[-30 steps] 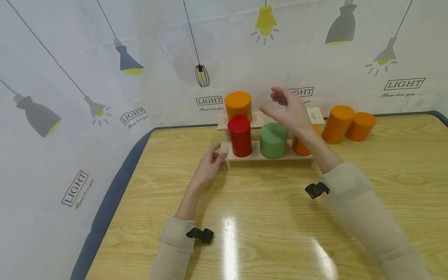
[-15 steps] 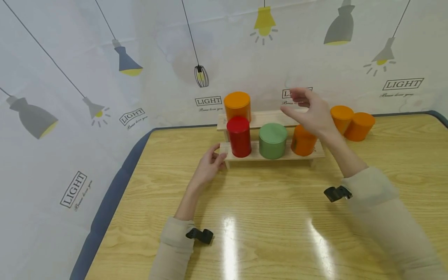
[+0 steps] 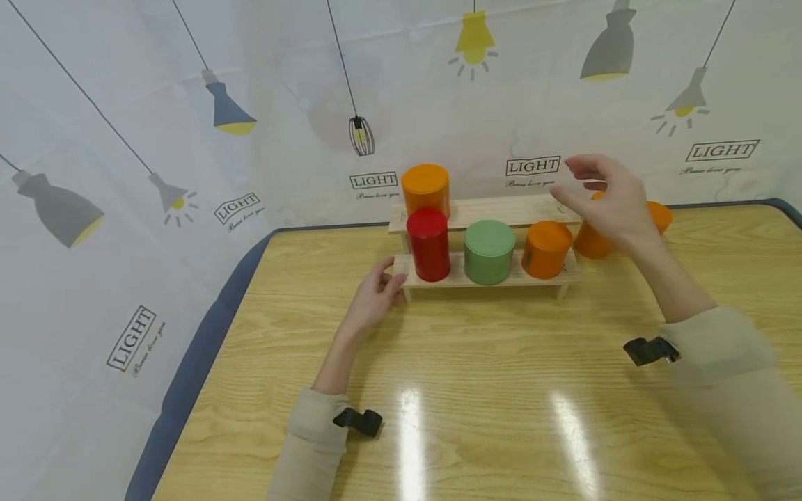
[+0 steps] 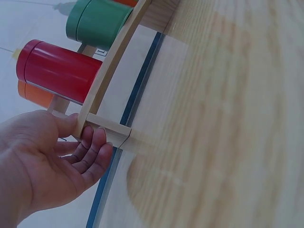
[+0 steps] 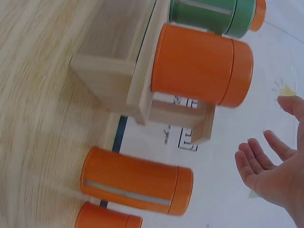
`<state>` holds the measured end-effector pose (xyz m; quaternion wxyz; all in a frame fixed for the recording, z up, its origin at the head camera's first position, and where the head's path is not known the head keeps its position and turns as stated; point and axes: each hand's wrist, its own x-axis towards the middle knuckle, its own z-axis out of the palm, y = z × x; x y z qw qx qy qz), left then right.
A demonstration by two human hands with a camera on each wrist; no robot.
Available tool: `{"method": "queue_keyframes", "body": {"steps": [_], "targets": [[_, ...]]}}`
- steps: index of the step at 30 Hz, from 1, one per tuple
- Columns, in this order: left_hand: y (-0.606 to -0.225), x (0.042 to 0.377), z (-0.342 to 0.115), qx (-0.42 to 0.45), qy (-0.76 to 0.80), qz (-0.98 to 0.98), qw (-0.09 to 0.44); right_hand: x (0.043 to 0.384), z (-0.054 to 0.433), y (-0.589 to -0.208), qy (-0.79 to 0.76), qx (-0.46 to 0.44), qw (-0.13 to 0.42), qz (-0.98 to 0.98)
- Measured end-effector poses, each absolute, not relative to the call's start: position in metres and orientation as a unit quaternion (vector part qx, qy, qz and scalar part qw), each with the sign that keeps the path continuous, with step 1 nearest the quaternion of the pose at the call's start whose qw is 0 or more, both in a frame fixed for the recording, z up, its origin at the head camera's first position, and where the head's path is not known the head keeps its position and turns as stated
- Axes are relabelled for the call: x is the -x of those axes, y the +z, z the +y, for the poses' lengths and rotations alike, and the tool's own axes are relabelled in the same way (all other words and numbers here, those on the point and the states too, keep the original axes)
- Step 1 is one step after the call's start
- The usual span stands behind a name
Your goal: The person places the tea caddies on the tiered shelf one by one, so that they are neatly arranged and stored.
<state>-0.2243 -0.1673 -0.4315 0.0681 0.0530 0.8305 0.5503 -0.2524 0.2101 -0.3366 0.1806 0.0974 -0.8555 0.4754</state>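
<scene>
My left hand (image 3: 371, 300) grips the left end of the lower step of a two-tier wooden rack (image 3: 485, 217); in the left wrist view its thumb lies above the board and its fingers curl beneath. On that lower step stand a tall red canister (image 3: 429, 245), a short green canister (image 3: 489, 252) and a short orange canister (image 3: 547, 249). An orange canister (image 3: 426, 188) stands at the left of the upper step. My right hand (image 3: 610, 202) holds nothing, its fingers relaxed, and overlaps a tall orange canister (image 5: 137, 180) right of the rack in the head view.
A shorter orange canister (image 3: 660, 217) stands on the wooden table (image 3: 489, 390), beside the tall orange one. Behind the table hangs a white curtain (image 3: 282, 125) printed with lamps. Dark blue edging (image 3: 207, 348) runs along the table's left and back sides.
My right hand has moved rightward, from above the rack to over the tall orange canister on the table, uncovering the short orange one on the lower step. My left hand stays put.
</scene>
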Motion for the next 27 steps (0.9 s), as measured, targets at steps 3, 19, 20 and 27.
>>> {"method": "queue_keyframes", "body": {"steps": [3, 19, 20, 27], "targets": [[-0.431, 0.224, -0.167, -0.052, 0.55, 0.83, 0.068, 0.251, 0.222, -0.337, 0.466, -0.084, 0.189, -0.86], [-0.434, 0.225, -0.168, -0.056, 0.56, 0.823, 0.07, 0.249, 0.293, -0.347, 0.473, -0.002, 0.183, -0.862], [-0.434, 0.225, -0.168, -0.056, 0.562, 0.822, 0.07, 0.249, 0.297, -0.348, 0.471, 0.002, 0.184, -0.863], [-0.433, 0.224, -0.167, -0.054, 0.558, 0.825, 0.069, 0.246, 0.32, -0.362, 0.445, 0.021, 0.18, -0.877]]}}
